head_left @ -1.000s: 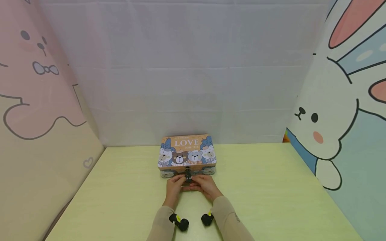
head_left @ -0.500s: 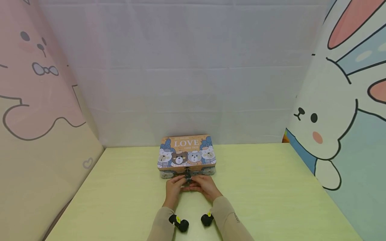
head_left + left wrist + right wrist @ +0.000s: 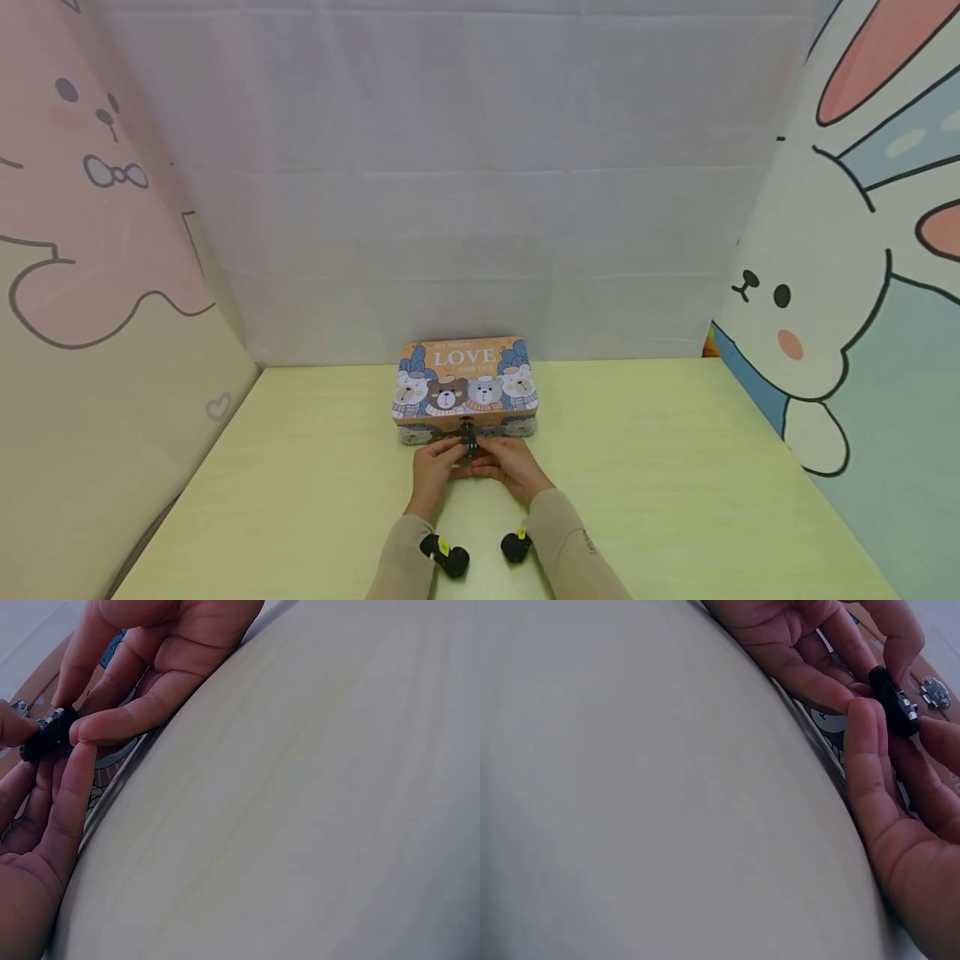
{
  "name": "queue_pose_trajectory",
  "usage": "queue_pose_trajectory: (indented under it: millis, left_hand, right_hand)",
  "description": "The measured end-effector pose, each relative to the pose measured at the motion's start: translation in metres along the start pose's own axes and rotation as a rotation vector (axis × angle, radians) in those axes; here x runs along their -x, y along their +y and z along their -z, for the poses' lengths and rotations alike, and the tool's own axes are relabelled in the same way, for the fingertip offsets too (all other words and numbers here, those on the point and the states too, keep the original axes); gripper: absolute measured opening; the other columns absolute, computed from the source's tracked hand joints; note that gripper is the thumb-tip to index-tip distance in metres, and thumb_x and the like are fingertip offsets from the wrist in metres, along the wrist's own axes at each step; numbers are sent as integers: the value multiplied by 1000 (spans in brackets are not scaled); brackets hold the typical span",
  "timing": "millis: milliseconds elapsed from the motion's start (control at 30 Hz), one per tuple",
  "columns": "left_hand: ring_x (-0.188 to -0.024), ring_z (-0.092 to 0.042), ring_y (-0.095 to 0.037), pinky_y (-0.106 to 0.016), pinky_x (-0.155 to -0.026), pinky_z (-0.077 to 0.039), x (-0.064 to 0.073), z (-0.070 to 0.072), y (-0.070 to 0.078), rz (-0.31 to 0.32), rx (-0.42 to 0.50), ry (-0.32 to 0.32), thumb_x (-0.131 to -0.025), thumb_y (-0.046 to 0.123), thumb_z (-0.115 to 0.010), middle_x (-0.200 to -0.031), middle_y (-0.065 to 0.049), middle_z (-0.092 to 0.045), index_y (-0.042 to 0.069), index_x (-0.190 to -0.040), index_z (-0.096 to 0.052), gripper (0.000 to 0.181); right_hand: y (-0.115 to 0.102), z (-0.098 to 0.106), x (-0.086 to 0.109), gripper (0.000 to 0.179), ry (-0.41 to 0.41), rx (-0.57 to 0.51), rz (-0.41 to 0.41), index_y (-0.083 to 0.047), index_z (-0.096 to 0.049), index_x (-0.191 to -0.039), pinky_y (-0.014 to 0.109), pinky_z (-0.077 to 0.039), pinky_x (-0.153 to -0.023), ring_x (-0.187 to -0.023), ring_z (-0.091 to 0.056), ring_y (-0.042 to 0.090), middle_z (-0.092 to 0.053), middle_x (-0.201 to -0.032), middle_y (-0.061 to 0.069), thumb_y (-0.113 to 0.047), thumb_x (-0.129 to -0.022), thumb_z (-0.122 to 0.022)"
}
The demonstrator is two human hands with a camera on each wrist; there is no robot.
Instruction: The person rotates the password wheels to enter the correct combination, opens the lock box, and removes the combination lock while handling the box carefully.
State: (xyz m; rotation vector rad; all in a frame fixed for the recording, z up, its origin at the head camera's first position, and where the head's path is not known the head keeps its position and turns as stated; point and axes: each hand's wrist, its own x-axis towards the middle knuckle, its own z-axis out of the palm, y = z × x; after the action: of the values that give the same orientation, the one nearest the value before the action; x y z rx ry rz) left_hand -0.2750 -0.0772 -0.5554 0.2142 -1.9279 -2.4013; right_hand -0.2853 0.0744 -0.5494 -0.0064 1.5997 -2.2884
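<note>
Your left fingers (image 3: 447, 450) and right fingers (image 3: 495, 448) pinch the lock (image 3: 891, 703) between them; brace it gently, avoid tugging the box (image 3: 465, 382) just beyond.

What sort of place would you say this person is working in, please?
Probably a small booth set up for recording: a pale yellow-green table, a creased white sheet behind it, and a side panel printed with a large cartoon rabbit.
</note>
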Motion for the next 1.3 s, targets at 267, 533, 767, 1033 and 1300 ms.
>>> queue_pose_trajectory:
  millis: [267, 533, 767, 1033, 1300]
  left_hand:
    - [-71, -68, -16, -35, -62, -63, 1, 0, 3, 3, 3, -24, -85, -6, -67, -103, -20, -69, -22, -111, -63, 30]
    - [-70, -67, -12, -31, -60, -63, -4, -2, 2, -15, -63, 5, -84, -5, -69, -98, -18, -70, -20, -108, -66, 28]
    - [-67, -67, -12, -28, -58, -62, -2, -3, 0, -29, -106, 41, -83, -4, -70, -96, -20, -71, -19, -103, -68, 25]
    - [-68, -66, -10, -24, -57, -61, -2, -2, 0, -47, -161, 43, -84, -1, -71, -94, -18, -71, -17, -100, -70, 23]
    - [-72, -67, -15, -34, -64, -63, 0, 3, 7, 39, -8, -59, -89, -1, -63, -91, -10, -70, -20, -109, -64, 27]
  right_hand:
    - [-4, 2, 2, 37, -80, -20, -29, 22, -49, -126, 32, -61, -83, -79, -66, 13, -65, -89, 10, -9, -105, -50]
    - [-5, 2, 1, 35, -95, -22, -5, 23, -49, -125, 31, -60, -84, -81, -66, 13, -65, -91, 9, -7, -105, -48]
    - [-2, 3, 2, 35, -94, -18, -4, 22, -49, -126, 29, -60, -84, -80, -67, 13, -66, -89, 10, -7, -105, -48]
    - [1, 3, 2, 33, -75, 0, 5, 22, -50, -124, 26, -61, -80, -79, -67, 12, -66, -88, 9, -6, -105, -48]
    - [1, 2, 0, 30, -48, 26, 11, 21, -52, -122, 30, -61, -81, -79, -67, 14, -64, -97, 12, -4, -105, -46]
